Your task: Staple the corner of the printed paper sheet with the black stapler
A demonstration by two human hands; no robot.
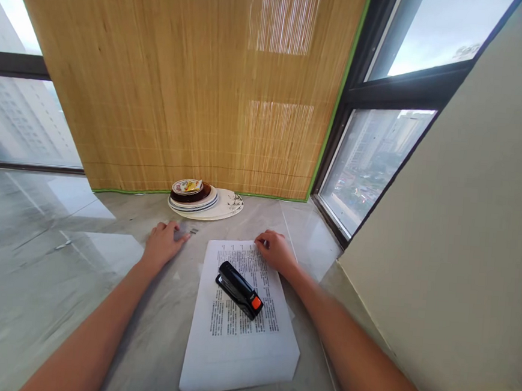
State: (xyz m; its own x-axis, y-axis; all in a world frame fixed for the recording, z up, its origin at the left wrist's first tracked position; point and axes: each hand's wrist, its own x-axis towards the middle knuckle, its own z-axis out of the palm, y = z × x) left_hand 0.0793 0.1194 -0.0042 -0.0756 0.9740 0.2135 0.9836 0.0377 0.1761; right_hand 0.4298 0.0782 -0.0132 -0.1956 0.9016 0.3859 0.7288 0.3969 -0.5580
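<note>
A stack of printed paper (239,356) lies on the grey marble surface in front of me. On it, set slantwise, rests a black stapler (239,290) with an orange-red patch at its near end. My right hand (277,251) is at the far right corner of the paper, fingers curled and pinched on that corner. Left of the paper, my left hand (163,243) is low over the surface, thumb and fingers apart with nothing seen between them. Just past its fingertips are small grey metal pieces (193,231), which look like strips of staples.
Beyond my hands, stacked plates (192,199) with a small packet (193,186) on top stand on an oval white plate (231,203). A bamboo blind (184,81) hangs behind them. A wall (457,235) closes the right side. A small thin object (62,245) lies far left.
</note>
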